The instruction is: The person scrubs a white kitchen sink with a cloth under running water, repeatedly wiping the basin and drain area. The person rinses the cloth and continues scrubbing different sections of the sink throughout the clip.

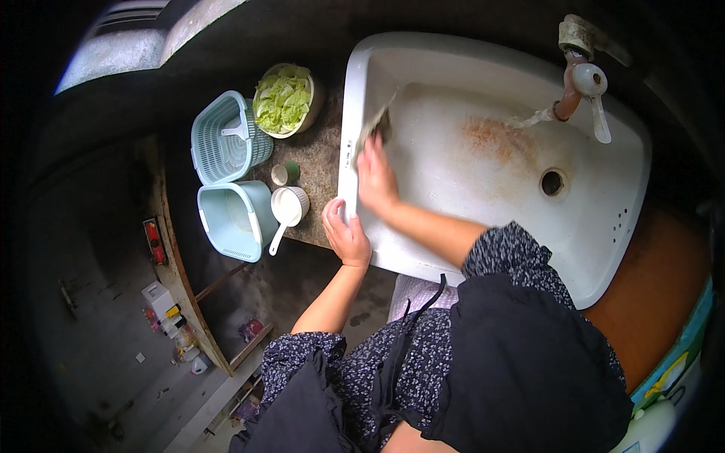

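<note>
My right hand presses a drab, dirty-looking cloth against the left inner wall of a white ceramic sink. The fingers are blurred, and part of the cloth lies hidden under them. Lower down, my left hand grips the sink's left rim, thumb on top and fingers over the outer side. A rust-brown stain marks the basin floor near the round drain hole. Over the basin hangs a tap with a pale lever; something clear extends from its spout, water or plastic, I cannot tell.
Left of the sink, a stone-like ledge bears a bowl of cut leafy greens, a light-blue slotted basket, a light-blue tub, a white ladle and a small green cup. Bottles stand farther off, lower left.
</note>
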`<state>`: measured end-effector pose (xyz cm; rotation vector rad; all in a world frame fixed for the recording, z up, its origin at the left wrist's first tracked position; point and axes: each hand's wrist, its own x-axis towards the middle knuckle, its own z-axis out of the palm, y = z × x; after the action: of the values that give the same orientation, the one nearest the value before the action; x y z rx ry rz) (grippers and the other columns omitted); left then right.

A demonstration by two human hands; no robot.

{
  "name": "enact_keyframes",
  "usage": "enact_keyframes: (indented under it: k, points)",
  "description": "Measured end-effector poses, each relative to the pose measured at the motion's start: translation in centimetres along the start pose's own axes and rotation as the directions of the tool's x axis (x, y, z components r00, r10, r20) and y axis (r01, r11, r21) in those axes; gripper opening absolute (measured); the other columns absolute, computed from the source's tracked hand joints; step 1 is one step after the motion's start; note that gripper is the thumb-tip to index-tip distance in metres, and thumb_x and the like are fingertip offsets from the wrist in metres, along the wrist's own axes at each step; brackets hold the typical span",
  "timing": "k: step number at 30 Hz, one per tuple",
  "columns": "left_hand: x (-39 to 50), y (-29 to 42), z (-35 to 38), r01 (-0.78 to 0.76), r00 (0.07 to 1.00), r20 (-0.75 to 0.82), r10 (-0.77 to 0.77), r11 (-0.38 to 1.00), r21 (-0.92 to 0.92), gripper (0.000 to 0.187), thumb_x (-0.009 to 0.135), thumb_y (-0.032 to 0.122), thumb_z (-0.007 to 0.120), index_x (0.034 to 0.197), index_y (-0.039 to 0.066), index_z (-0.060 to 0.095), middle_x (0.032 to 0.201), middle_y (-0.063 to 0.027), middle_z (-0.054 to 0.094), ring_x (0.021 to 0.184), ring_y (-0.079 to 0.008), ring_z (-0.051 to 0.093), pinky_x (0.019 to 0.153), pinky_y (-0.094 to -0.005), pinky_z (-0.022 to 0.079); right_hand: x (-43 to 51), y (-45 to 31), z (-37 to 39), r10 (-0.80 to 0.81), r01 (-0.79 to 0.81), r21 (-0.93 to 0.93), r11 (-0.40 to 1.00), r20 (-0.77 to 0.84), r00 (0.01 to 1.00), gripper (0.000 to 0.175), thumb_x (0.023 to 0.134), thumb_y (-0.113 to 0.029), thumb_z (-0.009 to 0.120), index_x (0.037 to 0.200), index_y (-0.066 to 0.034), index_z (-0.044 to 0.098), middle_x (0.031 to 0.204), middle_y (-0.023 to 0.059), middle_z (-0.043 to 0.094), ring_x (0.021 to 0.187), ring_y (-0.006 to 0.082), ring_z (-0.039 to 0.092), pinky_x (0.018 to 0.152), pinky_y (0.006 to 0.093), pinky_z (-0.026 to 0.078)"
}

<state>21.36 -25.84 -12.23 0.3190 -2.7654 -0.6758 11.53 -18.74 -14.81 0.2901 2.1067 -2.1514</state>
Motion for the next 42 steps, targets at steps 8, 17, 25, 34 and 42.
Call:
enact_keyframes:
  k: [8,17,25,34,42]
  points:
    - [-0.3,-0.3,0.0,0.031,0.999,-0.03,-0.035,0.993,-0.116,0.042,0.08,0.019,0.043,0.115,-0.005,0.044,0.113,-0.0208,0.048,0.105,-0.0362,0.046,0.094,-0.0421,0.033,3.1,-0.8,0.7,0.116,-0.115,-0.088,0.989,0.012,0.993,0.059,0.09,-0.021,0.041,0.139,0.0,0.015,0.141,0.0312,0.014,0.13,0.0445,0.02,0.107,0.0439,0.023]
    - [-0.2,-0.5,0.4,0.075,0.995,-0.048,-0.089,0.969,-0.236,0.043,0.08,0.019,0.041,0.116,-0.005,0.042,0.112,-0.0199,0.049,0.105,-0.0327,0.047,0.094,-0.0396,0.035,7.9,-1.9,0.7,-0.075,0.048,-0.271,0.961,-0.091,0.993,0.057,0.09,-0.021,0.043,0.137,0.0006,0.02,0.14,0.0301,0.018,0.127,0.0445,0.026,0.105,0.0431,0.025]
    - [0.0,-0.9,-0.1,0.19,0.973,-0.002,-0.23,0.807,-0.559,0.04,0.089,0.022,0.035,0.12,-0.003,0.036,0.111,-0.0162,0.051,0.103,-0.0247,0.049,0.095,-0.0359,0.035,-5.0,0.2,2.2,-0.184,0.191,-0.489,0.851,0.063,0.981,0.058,0.085,-0.015,0.051,0.133,0.006,0.028,0.141,0.0313,0.008,0.124,0.0491,0.026,0.102,0.0464,0.029]
    - [-2.8,-2.7,-1.7,0.363,0.907,0.142,-0.397,0.565,-0.741,0.033,0.092,0.013,0.035,0.122,-0.001,0.034,0.113,-0.0139,0.048,0.105,-0.0205,0.045,0.097,-0.0336,0.032,4.1,-1.1,3.2,-0.387,0.233,-0.737,0.634,-0.041,0.921,0.037,0.083,-0.017,0.052,0.12,-0.019,0.054,0.144,0.0079,0.023,0.114,0.0459,0.038,0.096,0.0462,0.039]
    - [-6.6,-3.5,-5.2,0.395,0.893,0.126,-0.432,0.618,-0.68,0.03,0.092,0.011,0.037,0.119,-0.001,0.039,0.111,-0.0125,0.049,0.106,-0.0195,0.046,0.098,-0.0319,0.033,15.7,-2.9,1.7,-0.323,0.13,-0.797,0.589,-0.085,0.942,0.036,0.086,-0.023,0.046,0.122,-0.0265,0.051,0.144,0.0072,0.024,0.117,0.0446,0.032,0.094,0.0465,0.04]
